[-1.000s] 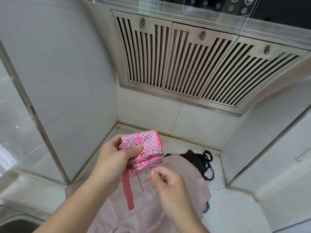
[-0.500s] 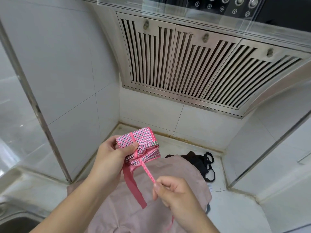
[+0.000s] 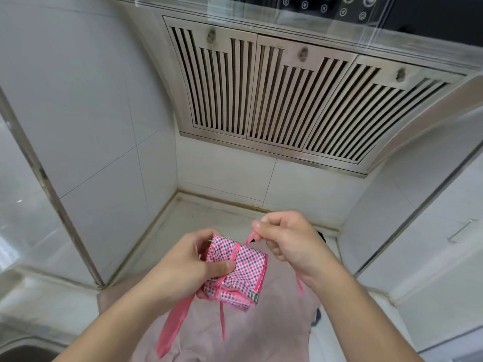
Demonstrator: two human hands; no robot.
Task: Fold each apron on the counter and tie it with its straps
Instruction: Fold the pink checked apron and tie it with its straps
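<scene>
A small folded pink checked apron (image 3: 240,273) is held in the air above the counter. My left hand (image 3: 188,267) grips its left side, thumb pressed on the front. My right hand (image 3: 290,241) pinches a thin pink strap (image 3: 250,237) that runs over the top of the bundle. A wide pink strap (image 3: 173,325) and a thin one (image 3: 222,320) hang down from the bundle. Below lies a dusty-pink apron (image 3: 235,335) spread on the white counter (image 3: 201,212).
A dark apron (image 3: 316,316) shows only as a sliver behind my right wrist. A range hood (image 3: 287,95) with slatted filters hangs overhead. Tiled walls close the alcove on both sides. A sink corner (image 3: 18,351) is at the lower left.
My right hand has risen from below the bundle to above its top right, carrying the thin strap up and over. The bundle has tilted and dropped lower in the view.
</scene>
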